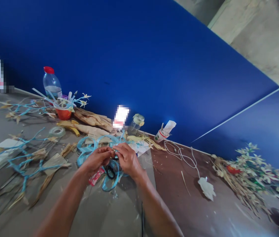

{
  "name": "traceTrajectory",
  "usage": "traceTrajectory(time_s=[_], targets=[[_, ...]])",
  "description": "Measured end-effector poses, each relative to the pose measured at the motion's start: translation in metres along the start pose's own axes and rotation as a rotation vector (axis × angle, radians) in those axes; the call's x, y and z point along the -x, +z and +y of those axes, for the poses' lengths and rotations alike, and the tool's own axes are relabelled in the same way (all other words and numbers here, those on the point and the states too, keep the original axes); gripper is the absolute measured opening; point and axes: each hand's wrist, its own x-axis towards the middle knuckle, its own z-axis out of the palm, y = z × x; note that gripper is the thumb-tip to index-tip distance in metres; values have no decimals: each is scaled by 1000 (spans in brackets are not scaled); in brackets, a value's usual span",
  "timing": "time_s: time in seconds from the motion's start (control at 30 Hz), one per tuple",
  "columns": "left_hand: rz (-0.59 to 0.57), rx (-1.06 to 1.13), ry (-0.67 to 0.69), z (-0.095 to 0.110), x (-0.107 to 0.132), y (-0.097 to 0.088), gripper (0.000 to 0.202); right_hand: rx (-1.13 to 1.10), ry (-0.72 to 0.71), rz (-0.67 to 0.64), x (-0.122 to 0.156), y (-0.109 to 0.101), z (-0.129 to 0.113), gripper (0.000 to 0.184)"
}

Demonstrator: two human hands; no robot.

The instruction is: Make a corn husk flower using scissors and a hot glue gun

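1. The blue ribbon (87,148) is spread in loops on the tabletop (92,210).
2. Over the ribbon, the left hand (100,159) is nearly closed, with thumb and fingertips pinched on a small piece (114,150) that is too hidden to be identified.
3. The same piece is gripped by the right hand (127,159), its fingers curled and brought close to the left's.
4. At the ribbon's near side, a black handle loop (110,172) and a pink packet (96,176) are seen.
5. Left of the ribbon, blue-wrapped stems (26,176) are laid.

Desk (105,210) grey left, brown right; ribbon (81,160) light blue; tub (64,114) near far edge orange-red; bottle cap (48,69) red; panel (129,49) plain blue.
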Motion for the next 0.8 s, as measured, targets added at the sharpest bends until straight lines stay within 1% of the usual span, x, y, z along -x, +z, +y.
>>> traceTrajectory(time_s=[0.13,0.2,0.27,0.33,0.4,0.47,0.53,0.6,0.67,0.73,0.8], targets=[[-8,8,-19,2,2,1,25,27,-18,-43,-3,0,4,24],[-13,11,-23,2,2,1,26,30,-22,-42,-4,-1,4,22],[-20,23,-22,1,2,-1,28,13,4,-24,-4,-2,4,20],[-21,45,-9,0,1,-2,29,-29,52,20,-3,-1,3,19],[-4,64,21,0,1,-2,30,-92,118,96,-2,1,2,19],[36,68,61,2,2,0,31,-169,205,185,-2,6,4,17],[68,57,101,4,3,4,31,-257,308,238,-1,11,6,14],[82,30,136,5,4,7,33,-351,399,237,-1,17,10,12],[94,10,165,4,3,9,34,-410,455,222,0,22,12,11],[120,-5,181,1,1,9,34,-400,462,229,-1,25,12,11],[151,-23,188,-2,-1,8,31,-327,434,249,-1,27,9,12]])
